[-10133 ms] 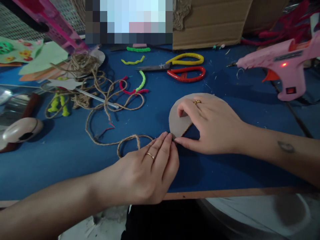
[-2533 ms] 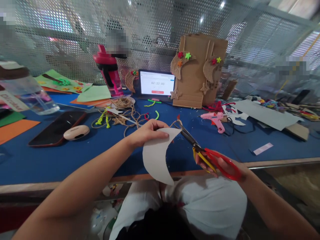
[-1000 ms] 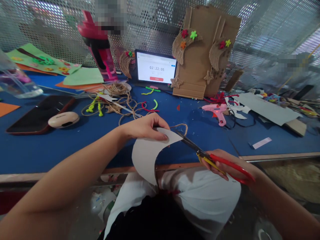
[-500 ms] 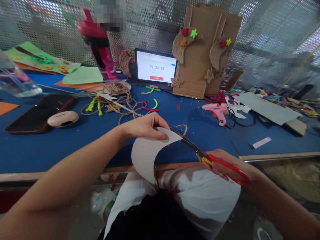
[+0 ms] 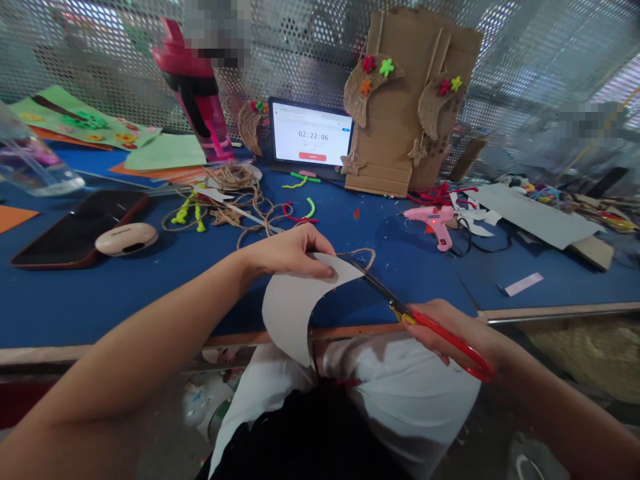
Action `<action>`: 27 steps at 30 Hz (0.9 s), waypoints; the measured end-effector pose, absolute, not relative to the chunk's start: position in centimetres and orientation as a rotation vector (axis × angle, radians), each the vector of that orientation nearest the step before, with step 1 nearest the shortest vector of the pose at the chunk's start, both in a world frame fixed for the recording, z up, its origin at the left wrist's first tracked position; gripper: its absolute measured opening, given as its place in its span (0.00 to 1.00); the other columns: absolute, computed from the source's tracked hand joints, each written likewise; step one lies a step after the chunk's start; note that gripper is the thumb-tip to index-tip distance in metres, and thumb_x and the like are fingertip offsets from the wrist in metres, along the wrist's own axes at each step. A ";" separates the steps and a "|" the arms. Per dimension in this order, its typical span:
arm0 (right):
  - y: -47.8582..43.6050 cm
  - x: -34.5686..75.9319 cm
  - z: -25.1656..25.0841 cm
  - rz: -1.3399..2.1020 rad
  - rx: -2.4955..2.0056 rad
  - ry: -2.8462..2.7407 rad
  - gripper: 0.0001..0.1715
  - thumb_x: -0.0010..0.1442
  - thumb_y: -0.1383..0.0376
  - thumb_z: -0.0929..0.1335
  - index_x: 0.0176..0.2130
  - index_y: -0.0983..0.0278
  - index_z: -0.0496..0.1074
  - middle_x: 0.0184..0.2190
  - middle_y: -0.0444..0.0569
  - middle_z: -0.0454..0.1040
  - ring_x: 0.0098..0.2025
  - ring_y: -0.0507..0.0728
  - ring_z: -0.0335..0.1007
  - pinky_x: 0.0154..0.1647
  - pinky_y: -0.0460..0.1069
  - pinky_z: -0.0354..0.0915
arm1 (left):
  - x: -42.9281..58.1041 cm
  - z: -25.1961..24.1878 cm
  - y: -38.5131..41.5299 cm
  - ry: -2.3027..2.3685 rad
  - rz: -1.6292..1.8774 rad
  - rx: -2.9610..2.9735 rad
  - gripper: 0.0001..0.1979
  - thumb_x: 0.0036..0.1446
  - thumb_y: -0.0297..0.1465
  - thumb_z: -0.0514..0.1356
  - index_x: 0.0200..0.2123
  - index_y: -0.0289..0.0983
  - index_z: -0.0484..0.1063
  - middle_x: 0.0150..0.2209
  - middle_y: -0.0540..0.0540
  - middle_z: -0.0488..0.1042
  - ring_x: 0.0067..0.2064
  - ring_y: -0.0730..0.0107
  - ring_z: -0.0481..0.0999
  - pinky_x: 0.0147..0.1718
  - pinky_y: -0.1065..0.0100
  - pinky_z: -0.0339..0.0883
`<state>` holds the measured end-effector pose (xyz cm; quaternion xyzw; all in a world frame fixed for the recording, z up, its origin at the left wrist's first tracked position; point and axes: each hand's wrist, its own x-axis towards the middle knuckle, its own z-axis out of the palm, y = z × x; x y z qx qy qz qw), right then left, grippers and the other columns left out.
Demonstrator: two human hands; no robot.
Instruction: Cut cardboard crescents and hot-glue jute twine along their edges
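My left hand (image 5: 300,253) pinches a white crescent-shaped piece of card (image 5: 290,310) near its upper tip, thumb on top and fingers beneath. The card's lower point hangs past the table edge above my lap. In my right hand (image 5: 443,327) is a pair of scissors (image 5: 445,340) with red and yellow handles. Their dark blades look nearly closed and meet the card's right tip. A loop of twine (image 5: 370,257) lies on the blue table just behind that tip.
A pink glue gun (image 5: 433,221) lies at right, near a grey-white sheet (image 5: 535,217). Tangled twine (image 5: 235,180) and a phone (image 5: 75,227) with a beige case (image 5: 126,239) are at left. Behind stand a tablet (image 5: 313,137), a cardboard panel (image 5: 390,133) with crescents, and a pink bottle (image 5: 200,100).
The scissor handles have drawn closer together and shifted slightly left as my right hand tightened. My left hand and the card have barely moved.
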<state>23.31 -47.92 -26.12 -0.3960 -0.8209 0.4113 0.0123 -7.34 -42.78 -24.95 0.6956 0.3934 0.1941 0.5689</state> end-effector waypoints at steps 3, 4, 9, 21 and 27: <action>-47.9 22.9 -26.0 1.103 -1.236 -2.671 0.20 0.64 0.55 0.58 0.26 0.64 0.58 0.19 0.42 0.61 0.19 0.46 0.55 0.15 0.42 0.51 | -7.4 -24.9 -42.8 0.938 0.447 1.651 0.11 0.41 0.33 0.66 0.28 0.32 0.78 0.22 0.47 0.76 0.19 0.78 0.70 0.15 0.80 0.60; -47.9 22.7 -26.0 1.061 -1.229 -2.699 0.20 0.64 0.55 0.58 0.25 0.64 0.58 0.18 0.42 0.61 0.19 0.46 0.55 0.16 0.42 0.50 | -7.4 -24.9 -42.8 0.941 0.446 1.650 0.11 0.41 0.33 0.66 0.28 0.32 0.78 0.22 0.47 0.76 0.19 0.78 0.70 0.15 0.81 0.59; -47.9 22.0 -25.0 1.018 -1.270 -2.751 0.18 0.63 0.58 0.58 0.24 0.63 0.56 0.18 0.42 0.62 0.19 0.47 0.58 0.17 0.43 0.50 | -7.3 -25.0 -42.7 0.936 0.452 1.655 0.09 0.40 0.33 0.66 0.26 0.32 0.78 0.20 0.48 0.75 0.18 0.78 0.70 0.15 0.81 0.59; -48.1 22.1 -24.7 1.152 -1.514 -2.653 0.17 0.59 0.58 0.60 0.23 0.62 0.55 0.17 0.40 0.59 0.16 0.48 0.61 0.12 0.42 0.53 | -7.5 -25.4 -42.2 0.964 0.442 1.523 0.12 0.41 0.35 0.69 0.26 0.32 0.77 0.20 0.48 0.75 0.19 0.77 0.71 0.15 0.80 0.62; -48.2 22.8 -25.9 1.357 -1.789 -2.337 0.22 0.60 0.53 0.61 0.22 0.64 0.58 0.14 0.40 0.61 0.15 0.48 0.62 0.13 0.42 0.57 | -6.9 -25.7 -42.2 1.002 0.600 1.460 0.14 0.47 0.39 0.66 0.26 0.33 0.71 0.20 0.50 0.72 0.19 0.78 0.70 0.16 0.80 0.60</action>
